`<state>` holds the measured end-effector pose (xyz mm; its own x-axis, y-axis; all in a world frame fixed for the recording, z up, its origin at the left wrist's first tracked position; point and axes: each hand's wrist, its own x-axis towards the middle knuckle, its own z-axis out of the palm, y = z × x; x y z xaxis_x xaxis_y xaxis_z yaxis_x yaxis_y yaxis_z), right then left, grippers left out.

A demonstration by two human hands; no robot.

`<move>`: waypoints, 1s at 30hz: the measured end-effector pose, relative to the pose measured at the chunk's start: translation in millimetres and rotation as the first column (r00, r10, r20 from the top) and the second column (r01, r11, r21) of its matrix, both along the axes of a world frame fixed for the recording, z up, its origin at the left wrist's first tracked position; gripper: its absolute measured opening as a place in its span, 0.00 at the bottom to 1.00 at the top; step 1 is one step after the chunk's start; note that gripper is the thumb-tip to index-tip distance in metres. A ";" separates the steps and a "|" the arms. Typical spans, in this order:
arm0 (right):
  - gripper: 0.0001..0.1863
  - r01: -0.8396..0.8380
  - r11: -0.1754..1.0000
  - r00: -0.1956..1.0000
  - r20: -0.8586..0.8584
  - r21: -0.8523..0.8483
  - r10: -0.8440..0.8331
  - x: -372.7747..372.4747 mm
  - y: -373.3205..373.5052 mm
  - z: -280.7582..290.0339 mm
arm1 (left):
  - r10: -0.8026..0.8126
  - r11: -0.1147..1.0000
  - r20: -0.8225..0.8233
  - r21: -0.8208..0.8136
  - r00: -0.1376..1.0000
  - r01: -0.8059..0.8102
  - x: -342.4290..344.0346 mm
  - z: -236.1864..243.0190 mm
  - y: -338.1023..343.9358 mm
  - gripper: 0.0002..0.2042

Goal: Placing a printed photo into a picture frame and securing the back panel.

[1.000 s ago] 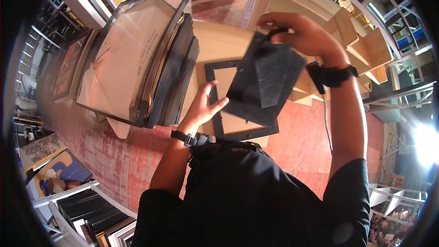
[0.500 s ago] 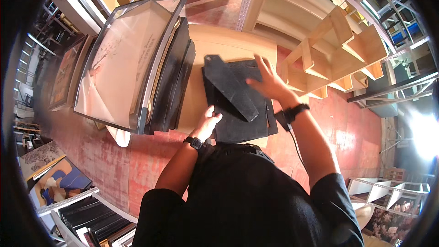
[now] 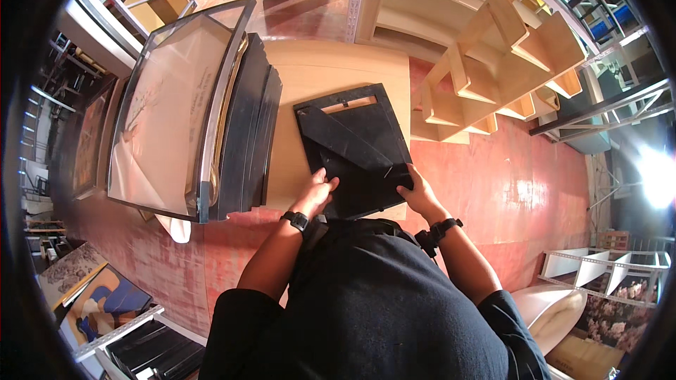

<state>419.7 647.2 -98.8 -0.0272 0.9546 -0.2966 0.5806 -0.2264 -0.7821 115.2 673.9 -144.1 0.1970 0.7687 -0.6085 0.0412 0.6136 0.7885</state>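
Note:
A black picture frame (image 3: 384, 130) lies back side up over the wooden tabletop (image 3: 338, 60), close to my body. Its flat easel leg (image 3: 352, 139) runs diagonally across the back. Near the far edge, a narrow slot lets the pale wood show through. My left hand (image 3: 318, 193) is closed on the near left edge, thumb over the top. On the opposite side my right hand (image 3: 420, 193) grips the near right edge, its thumb on the back and fingers beneath. The undersides of both grips are hidden by the frame.
Left of the frame stand several large black frames (image 3: 239, 127), with a glazed one (image 3: 169, 105) leaning outermost. A wooden cubby shelf (image 3: 486, 84) stands at the far right. Lower left, a metal rack (image 3: 116, 327) holds more frames. Reddish floor (image 3: 486, 183) surrounds the table.
My right hand has come down from above the black panels to the right edge. The frame has turned slightly and its pieces lie more in line. The left hand keeps its place at the left edge.

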 end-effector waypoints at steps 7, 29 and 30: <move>0.42 0.026 0.999 0.999 0.029 0.019 -0.026 0.9 3.8 -12.8 | -0.029 1.000 -0.204 -0.005 0.978 0.029 4.3 -11.6 5.8 0.39; 0.43 -0.044 0.999 0.989 0.141 -0.023 0.047 -9.0 27.4 -21.5 | -0.032 0.980 -0.532 0.148 0.846 0.130 2.7 -1.5 23.7 0.27; 0.43 -0.047 0.999 0.989 0.140 -0.022 0.050 -9.2 27.4 -22.8 | -0.058 0.967 -0.585 0.168 0.809 0.192 2.0 -0.9 24.5 0.25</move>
